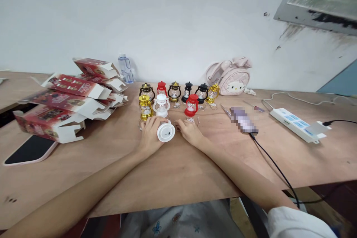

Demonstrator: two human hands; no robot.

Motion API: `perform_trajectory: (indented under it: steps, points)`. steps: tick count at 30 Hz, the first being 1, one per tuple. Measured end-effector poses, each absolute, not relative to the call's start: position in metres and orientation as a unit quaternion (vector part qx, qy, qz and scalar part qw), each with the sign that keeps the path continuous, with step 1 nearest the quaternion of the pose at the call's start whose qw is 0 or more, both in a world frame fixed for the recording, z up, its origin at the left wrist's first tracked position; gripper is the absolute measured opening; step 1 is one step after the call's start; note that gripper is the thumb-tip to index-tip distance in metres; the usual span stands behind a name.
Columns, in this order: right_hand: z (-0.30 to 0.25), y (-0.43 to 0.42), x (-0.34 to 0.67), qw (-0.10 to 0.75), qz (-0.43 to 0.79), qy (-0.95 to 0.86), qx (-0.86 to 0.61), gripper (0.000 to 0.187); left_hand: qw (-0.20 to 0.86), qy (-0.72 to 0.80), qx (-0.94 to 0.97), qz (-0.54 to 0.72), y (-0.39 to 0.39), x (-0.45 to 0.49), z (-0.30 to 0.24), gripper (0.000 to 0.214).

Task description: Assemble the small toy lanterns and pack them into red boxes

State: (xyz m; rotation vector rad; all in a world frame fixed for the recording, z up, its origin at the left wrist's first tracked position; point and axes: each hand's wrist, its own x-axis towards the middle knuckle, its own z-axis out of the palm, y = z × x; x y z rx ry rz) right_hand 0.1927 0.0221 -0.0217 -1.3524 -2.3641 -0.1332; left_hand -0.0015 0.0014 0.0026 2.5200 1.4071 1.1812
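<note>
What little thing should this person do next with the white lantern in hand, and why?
I'd probably have the left hand turn the tipped white lantern upright onto its base: that base now faces the camera, while the other lanterns stand upright on the table.

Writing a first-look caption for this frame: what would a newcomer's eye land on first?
Probably the cluster of small lanterns in red, gold, black and white, standing mid-table. Just in front, the left hand holds a white lantern tipped so its round base faces the camera. Next, the pile of red printed boxes on the left and the pink bag at the back, right of centre.
</note>
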Motion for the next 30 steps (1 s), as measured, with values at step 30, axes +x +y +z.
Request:
perform_trajectory:
  steps: [30]
  points:
    - [-0.007, -0.011, 0.166, 0.701, 0.236, -0.533, -0.411, 0.014, 0.026, 0.487, 0.790, 0.371, 0.000, 0.000, 0.004, 0.023]
